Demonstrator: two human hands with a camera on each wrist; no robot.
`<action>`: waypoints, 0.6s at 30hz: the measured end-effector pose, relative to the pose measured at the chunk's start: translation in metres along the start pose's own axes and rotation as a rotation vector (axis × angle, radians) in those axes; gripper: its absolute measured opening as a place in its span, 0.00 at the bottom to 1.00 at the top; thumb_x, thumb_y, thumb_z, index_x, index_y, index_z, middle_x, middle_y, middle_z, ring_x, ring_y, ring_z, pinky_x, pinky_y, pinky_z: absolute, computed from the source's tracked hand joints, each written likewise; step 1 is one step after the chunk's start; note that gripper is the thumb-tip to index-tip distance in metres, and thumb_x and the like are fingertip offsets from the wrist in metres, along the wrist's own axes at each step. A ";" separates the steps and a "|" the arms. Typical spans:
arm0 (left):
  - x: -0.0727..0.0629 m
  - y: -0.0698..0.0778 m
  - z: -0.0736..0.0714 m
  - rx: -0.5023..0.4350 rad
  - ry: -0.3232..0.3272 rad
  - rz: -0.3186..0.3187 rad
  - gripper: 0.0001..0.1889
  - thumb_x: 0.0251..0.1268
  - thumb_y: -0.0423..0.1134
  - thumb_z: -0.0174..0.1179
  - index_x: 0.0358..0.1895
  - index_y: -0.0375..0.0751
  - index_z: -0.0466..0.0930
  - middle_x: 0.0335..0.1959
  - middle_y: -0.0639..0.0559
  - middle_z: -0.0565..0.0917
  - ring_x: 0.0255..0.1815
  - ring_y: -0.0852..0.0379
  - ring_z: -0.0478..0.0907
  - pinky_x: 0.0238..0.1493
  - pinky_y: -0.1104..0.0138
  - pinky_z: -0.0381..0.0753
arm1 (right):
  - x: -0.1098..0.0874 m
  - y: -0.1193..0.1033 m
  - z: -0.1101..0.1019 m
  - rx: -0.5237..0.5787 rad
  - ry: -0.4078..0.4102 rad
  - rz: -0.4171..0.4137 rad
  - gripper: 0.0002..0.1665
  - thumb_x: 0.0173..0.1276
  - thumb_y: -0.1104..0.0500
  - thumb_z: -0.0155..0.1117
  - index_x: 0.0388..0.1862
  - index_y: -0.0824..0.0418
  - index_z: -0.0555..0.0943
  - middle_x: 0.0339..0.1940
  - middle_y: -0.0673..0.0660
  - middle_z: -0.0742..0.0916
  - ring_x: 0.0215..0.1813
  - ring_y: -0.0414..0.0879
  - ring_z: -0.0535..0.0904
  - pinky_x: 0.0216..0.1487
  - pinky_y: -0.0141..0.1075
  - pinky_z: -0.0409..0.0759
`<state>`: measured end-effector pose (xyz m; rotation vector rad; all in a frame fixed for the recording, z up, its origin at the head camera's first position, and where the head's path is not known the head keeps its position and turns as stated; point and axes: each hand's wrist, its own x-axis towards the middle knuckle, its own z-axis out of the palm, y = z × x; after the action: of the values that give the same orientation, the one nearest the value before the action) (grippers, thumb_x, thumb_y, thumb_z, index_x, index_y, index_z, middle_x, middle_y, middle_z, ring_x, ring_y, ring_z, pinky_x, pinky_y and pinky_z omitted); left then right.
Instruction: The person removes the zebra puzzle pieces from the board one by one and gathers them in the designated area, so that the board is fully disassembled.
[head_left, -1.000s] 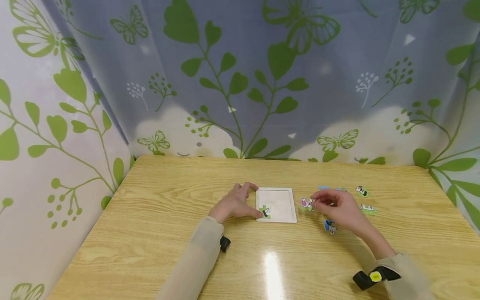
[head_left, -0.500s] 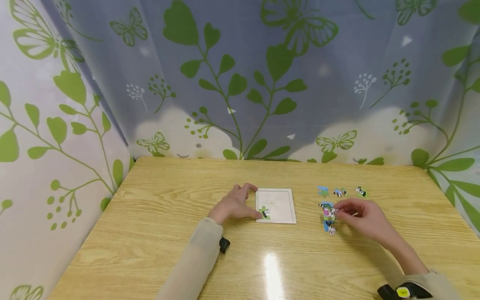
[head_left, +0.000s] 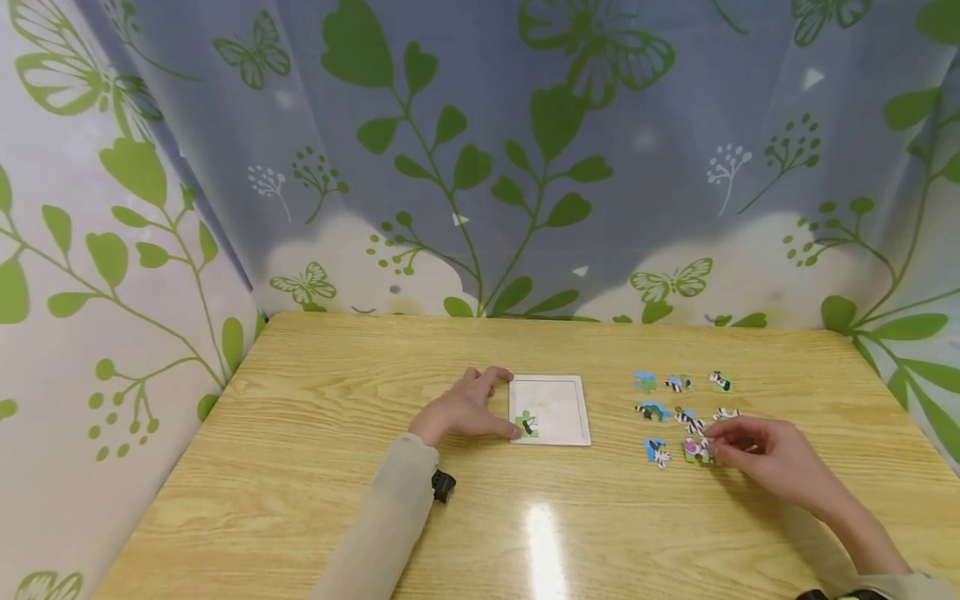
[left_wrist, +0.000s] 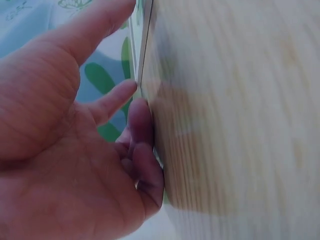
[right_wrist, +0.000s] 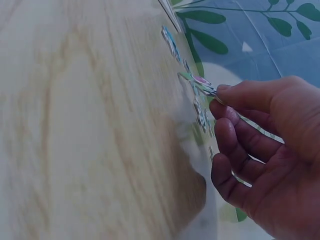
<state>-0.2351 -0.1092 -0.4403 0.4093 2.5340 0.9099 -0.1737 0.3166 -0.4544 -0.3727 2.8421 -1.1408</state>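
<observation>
In the head view my right hand [head_left: 776, 458] pinches a puzzle piece [head_left: 696, 450] with a pink patch between thumb and fingertips, over the right side of the table. The right wrist view shows the same piece [right_wrist: 204, 85] tilted at the thumb tip, the other fingers bent below. My left hand [head_left: 467, 407] rests at the left side of a square white puzzle tray [head_left: 558, 408], its thumb at the near corner and a finger at the far one. One green puzzle piece [head_left: 527, 423] lies in the tray's near-left corner.
Several loose puzzle pieces lie in rough rows right of the tray, among them a blue-and-zebra piece [head_left: 656, 452], a cow-patterned piece [head_left: 721, 382] and a striped piece [head_left: 688, 419]. A leaf-printed curtain [head_left: 480, 167] hangs behind the wooden table [head_left: 360, 375].
My right hand has carried the pink-patched puzzle piece from near the tray rightward and toward me, beyond the blue-and-zebra piece. The left hand has stayed at the tray.
</observation>
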 end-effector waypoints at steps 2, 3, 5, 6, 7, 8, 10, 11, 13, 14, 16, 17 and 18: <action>0.000 -0.002 -0.002 -0.014 -0.020 0.021 0.47 0.55 0.51 0.76 0.77 0.54 0.60 0.66 0.40 0.68 0.68 0.45 0.69 0.64 0.46 0.74 | -0.001 0.001 -0.001 -0.011 -0.003 0.002 0.09 0.70 0.61 0.70 0.48 0.60 0.87 0.35 0.47 0.90 0.34 0.32 0.82 0.32 0.31 0.79; 0.000 -0.004 -0.003 -0.019 -0.027 0.030 0.47 0.55 0.50 0.77 0.77 0.53 0.60 0.65 0.40 0.68 0.67 0.46 0.69 0.64 0.47 0.74 | -0.001 0.002 -0.001 -0.021 -0.003 0.003 0.09 0.70 0.61 0.70 0.47 0.60 0.87 0.35 0.47 0.90 0.34 0.31 0.81 0.33 0.30 0.79; 0.000 -0.005 -0.005 -0.026 -0.039 0.045 0.48 0.54 0.49 0.77 0.77 0.53 0.61 0.64 0.41 0.68 0.65 0.47 0.69 0.63 0.49 0.74 | -0.002 0.002 -0.002 -0.041 -0.002 0.006 0.08 0.69 0.60 0.71 0.46 0.59 0.87 0.35 0.46 0.90 0.33 0.30 0.81 0.33 0.30 0.78; 0.000 -0.006 -0.006 -0.024 -0.041 0.053 0.47 0.54 0.48 0.77 0.77 0.52 0.61 0.62 0.41 0.68 0.63 0.48 0.68 0.62 0.50 0.74 | -0.002 0.003 -0.002 -0.051 -0.002 0.007 0.08 0.69 0.60 0.71 0.46 0.58 0.87 0.35 0.46 0.90 0.33 0.30 0.81 0.33 0.30 0.78; -0.001 -0.006 -0.006 -0.023 -0.041 0.059 0.47 0.54 0.48 0.77 0.77 0.52 0.61 0.62 0.42 0.69 0.62 0.49 0.68 0.61 0.50 0.74 | -0.002 0.003 -0.002 -0.061 -0.003 0.006 0.08 0.69 0.60 0.71 0.46 0.58 0.88 0.35 0.46 0.90 0.33 0.30 0.81 0.33 0.30 0.78; -0.001 -0.007 -0.006 -0.022 -0.040 0.062 0.47 0.54 0.48 0.77 0.77 0.52 0.61 0.61 0.42 0.69 0.61 0.50 0.68 0.60 0.51 0.73 | -0.002 0.004 -0.002 -0.070 -0.002 0.005 0.08 0.69 0.60 0.71 0.46 0.57 0.88 0.35 0.46 0.90 0.33 0.29 0.81 0.33 0.30 0.78; -0.001 -0.007 -0.006 -0.024 -0.037 0.064 0.47 0.54 0.48 0.77 0.77 0.53 0.61 0.61 0.43 0.69 0.60 0.50 0.68 0.60 0.52 0.73 | -0.001 0.005 -0.001 -0.078 -0.006 0.008 0.08 0.69 0.60 0.71 0.46 0.57 0.88 0.35 0.46 0.90 0.33 0.29 0.80 0.33 0.30 0.78; -0.001 -0.008 -0.006 -0.025 -0.036 0.065 0.47 0.55 0.48 0.77 0.77 0.54 0.62 0.61 0.43 0.69 0.60 0.50 0.68 0.60 0.52 0.73 | -0.001 0.005 -0.001 -0.079 -0.009 0.009 0.08 0.69 0.60 0.71 0.46 0.57 0.88 0.35 0.46 0.90 0.33 0.29 0.80 0.33 0.30 0.78; -0.001 -0.009 -0.006 -0.024 -0.036 0.066 0.46 0.55 0.48 0.77 0.77 0.55 0.62 0.60 0.44 0.69 0.60 0.51 0.68 0.60 0.52 0.73 | -0.001 0.006 -0.001 -0.075 -0.015 0.015 0.08 0.69 0.60 0.70 0.46 0.58 0.88 0.35 0.47 0.90 0.33 0.29 0.80 0.32 0.31 0.78; -0.001 -0.010 -0.005 -0.027 -0.037 0.066 0.46 0.55 0.48 0.77 0.77 0.55 0.62 0.60 0.44 0.68 0.60 0.50 0.68 0.60 0.52 0.73 | 0.000 0.006 -0.001 -0.071 -0.016 0.020 0.08 0.69 0.61 0.70 0.46 0.58 0.88 0.36 0.48 0.90 0.33 0.30 0.80 0.32 0.31 0.78; 0.000 -0.011 -0.005 -0.032 -0.039 0.066 0.45 0.56 0.49 0.76 0.77 0.55 0.62 0.61 0.43 0.68 0.59 0.50 0.68 0.60 0.52 0.73 | 0.000 0.007 0.000 -0.071 -0.011 0.024 0.08 0.69 0.61 0.70 0.46 0.58 0.88 0.36 0.49 0.90 0.33 0.30 0.80 0.32 0.31 0.78; 0.000 -0.011 -0.004 -0.033 -0.038 0.066 0.45 0.57 0.49 0.76 0.77 0.55 0.63 0.61 0.43 0.68 0.59 0.50 0.68 0.60 0.52 0.73 | 0.000 0.007 -0.001 -0.072 -0.009 0.032 0.08 0.70 0.60 0.70 0.46 0.58 0.87 0.36 0.49 0.91 0.33 0.30 0.80 0.32 0.31 0.78; 0.000 -0.012 -0.003 -0.033 -0.037 0.066 0.44 0.57 0.50 0.75 0.77 0.55 0.63 0.61 0.43 0.68 0.59 0.50 0.68 0.60 0.52 0.73 | -0.001 0.007 -0.001 -0.074 -0.006 0.035 0.08 0.70 0.60 0.70 0.47 0.58 0.87 0.37 0.50 0.91 0.33 0.30 0.81 0.32 0.31 0.78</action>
<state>-0.2386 -0.1199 -0.4459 0.4971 2.4820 0.9581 -0.1746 0.3219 -0.4585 -0.3290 2.8801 -1.0289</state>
